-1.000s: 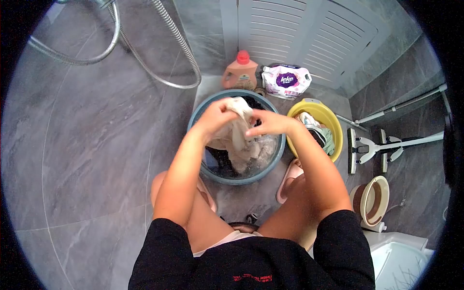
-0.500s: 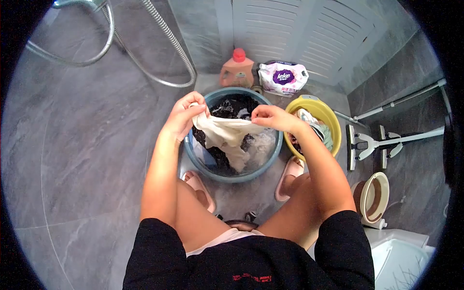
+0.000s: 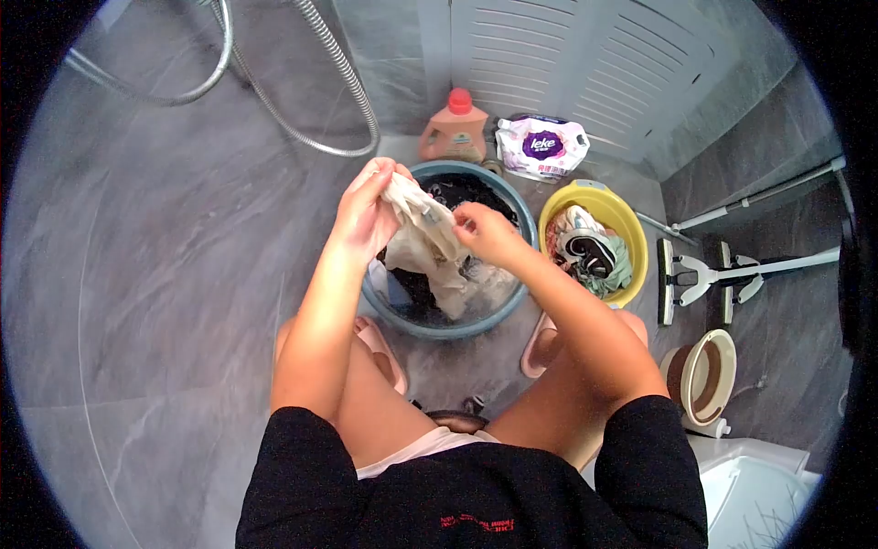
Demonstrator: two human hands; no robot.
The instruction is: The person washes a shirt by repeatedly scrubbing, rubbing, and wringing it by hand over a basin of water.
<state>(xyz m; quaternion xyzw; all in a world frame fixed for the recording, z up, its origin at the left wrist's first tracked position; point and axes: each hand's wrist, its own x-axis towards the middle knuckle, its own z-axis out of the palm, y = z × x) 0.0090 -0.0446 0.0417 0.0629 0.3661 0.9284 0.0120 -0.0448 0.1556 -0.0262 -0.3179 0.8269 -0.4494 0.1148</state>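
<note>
A wet off-white cloth garment point(image 3: 428, 240) hangs from my hands over a round blue basin point(image 3: 445, 330). My left hand point(image 3: 368, 212) is closed around its gathered upper end, above the basin's left rim. At the garment's right edge, my right hand point(image 3: 489, 236) pinches the fabric with bent fingers. The garment's lower part droops into the basin, among dark wet laundry point(image 3: 462, 194) and cloudy water. What kind of garment it is, I cannot tell.
A yellow basin point(image 3: 635, 224) with mixed clothes stands right of the blue one. Behind are a pink detergent bottle point(image 3: 455, 131) and a white refill pouch point(image 3: 541, 146). A shower hose point(image 3: 343, 73) hangs at upper left; mops point(image 3: 700, 274) lean on the right.
The garment was stretched flat between both hands; now it is bunched and slanting down from my left hand. My right hand has moved left and slightly down, closer to the left.
</note>
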